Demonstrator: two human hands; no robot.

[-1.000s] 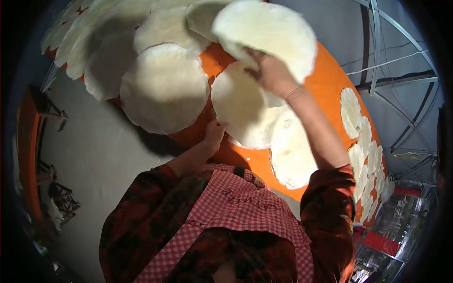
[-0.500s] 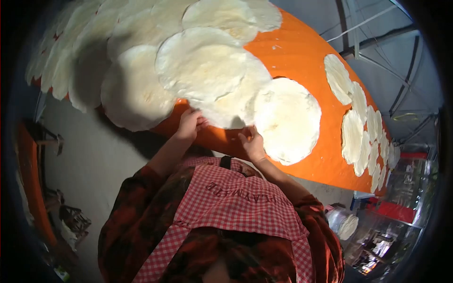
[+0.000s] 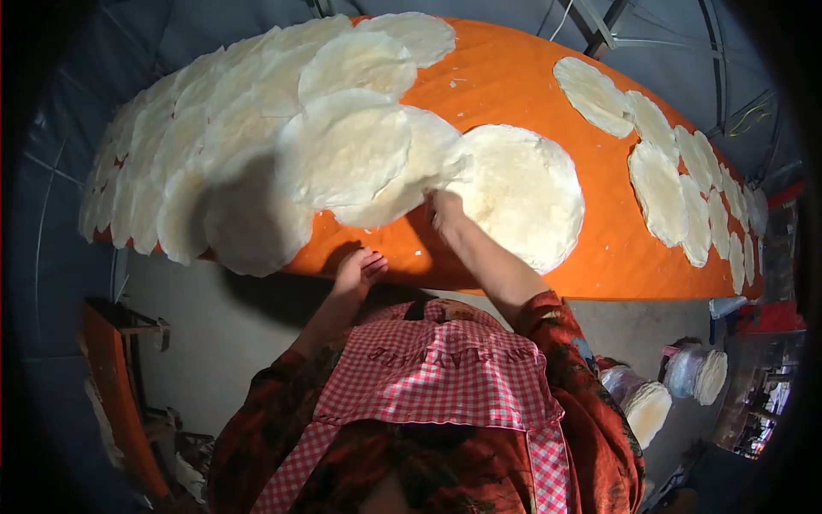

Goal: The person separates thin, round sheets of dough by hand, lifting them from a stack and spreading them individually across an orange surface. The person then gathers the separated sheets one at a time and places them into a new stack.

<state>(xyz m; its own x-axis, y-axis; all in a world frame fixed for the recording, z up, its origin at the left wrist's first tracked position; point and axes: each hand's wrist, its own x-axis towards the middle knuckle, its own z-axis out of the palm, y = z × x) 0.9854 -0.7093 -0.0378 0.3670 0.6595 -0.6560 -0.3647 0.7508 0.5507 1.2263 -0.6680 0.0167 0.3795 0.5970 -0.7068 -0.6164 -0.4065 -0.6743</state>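
Thin round flatbreads (image 3: pixel 347 146) lie overlapping on an orange cloth-covered table (image 3: pixel 505 77). My right hand (image 3: pixel 443 210) is closed at the lower right edge of a partly covered flatbread (image 3: pixel 390 199), its fingertips seeming to pinch that edge. Directly to its right lies a large, thicker-looking round (image 3: pixel 522 201), which my right hand and forearm partly overlap. Lower and to the left, my left hand (image 3: pixel 361 270) hovers by the table's near edge, fingers loosely curled and apart, nothing visible in them. A shadow falls over another flatbread (image 3: pixel 257 223) on the left.
More flatbreads cover the table's left side, and a separate group (image 3: pixel 659 193) lies at the right. Wrapped stacks of rounds (image 3: pixel 646 407) stand low on the right. An orange-topped bench (image 3: pixel 120 385) is at lower left. Metal bars (image 3: pixel 599 30) run behind the table.
My right hand has moved forward, up along the flatbread's edge. My left hand has come away from the flatbread, back toward the table's edge. The view has shifted, showing more of the table.
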